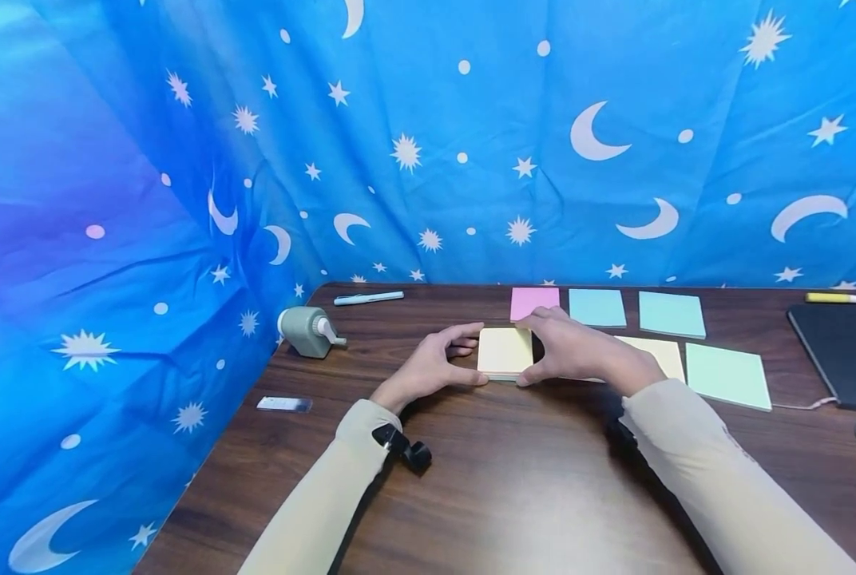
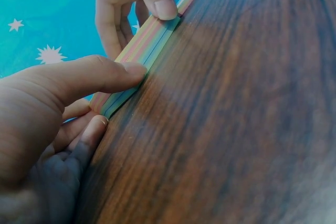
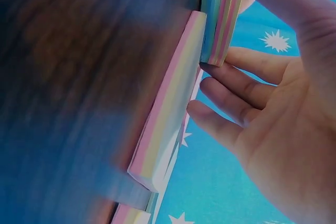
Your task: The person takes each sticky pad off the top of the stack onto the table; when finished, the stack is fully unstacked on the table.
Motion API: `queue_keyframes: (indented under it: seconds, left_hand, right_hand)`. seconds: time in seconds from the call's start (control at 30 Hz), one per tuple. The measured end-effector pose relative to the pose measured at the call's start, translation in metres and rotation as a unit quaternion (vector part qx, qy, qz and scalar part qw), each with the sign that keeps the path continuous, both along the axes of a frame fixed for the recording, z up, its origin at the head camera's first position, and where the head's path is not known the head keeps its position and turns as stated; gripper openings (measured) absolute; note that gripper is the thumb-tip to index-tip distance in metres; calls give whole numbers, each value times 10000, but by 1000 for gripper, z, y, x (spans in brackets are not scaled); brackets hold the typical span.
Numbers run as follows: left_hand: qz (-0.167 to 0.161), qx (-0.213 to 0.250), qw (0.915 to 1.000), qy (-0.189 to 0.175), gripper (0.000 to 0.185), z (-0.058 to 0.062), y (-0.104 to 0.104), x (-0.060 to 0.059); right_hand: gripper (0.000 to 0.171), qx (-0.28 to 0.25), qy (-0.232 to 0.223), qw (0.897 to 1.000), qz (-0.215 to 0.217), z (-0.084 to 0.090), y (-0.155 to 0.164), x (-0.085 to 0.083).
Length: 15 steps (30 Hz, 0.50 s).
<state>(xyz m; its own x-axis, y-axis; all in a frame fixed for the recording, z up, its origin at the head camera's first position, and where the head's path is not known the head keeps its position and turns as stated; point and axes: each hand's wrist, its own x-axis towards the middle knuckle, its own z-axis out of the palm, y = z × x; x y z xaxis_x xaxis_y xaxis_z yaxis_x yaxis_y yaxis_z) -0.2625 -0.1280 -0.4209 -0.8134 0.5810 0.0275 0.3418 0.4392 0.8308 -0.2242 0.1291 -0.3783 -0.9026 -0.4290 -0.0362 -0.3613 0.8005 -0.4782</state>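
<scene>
A square stack of sticky note pads (image 1: 505, 351), pale yellow on top, lies on the table between both hands. Its layered yellow, pink, blue and green edges show in the left wrist view. My left hand (image 1: 431, 363) grips its left side, thumb at the near corner and fingers around the far one. On the opposite side my right hand (image 1: 579, 349) holds it between thumb and fingers. Behind the stack lies a pink pad (image 1: 534, 302). A yellow pad (image 1: 661, 353), partly hidden by the right hand, and a green pad (image 1: 728, 375) lie to the right.
Two light blue pads (image 1: 597, 307) sit in the back row. At left are a grey-green dispenser (image 1: 309, 332), a light blue pen (image 1: 368, 298) and a small clear strip (image 1: 284, 404). A black flat item (image 1: 845, 351) and yellow marker (image 1: 834, 298) lie right. A patterned blue cloth (image 1: 428, 192) hangs behind.
</scene>
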Motion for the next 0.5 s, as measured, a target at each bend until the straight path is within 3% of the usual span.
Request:
queue_keyframes:
  seconds: [0.5]
  left_hand:
    - [-82, 57, 9999, 66, 79, -1, -2, -3]
  right_hand:
    - [85, -35, 161, 9999, -22, 10, 7, -1]
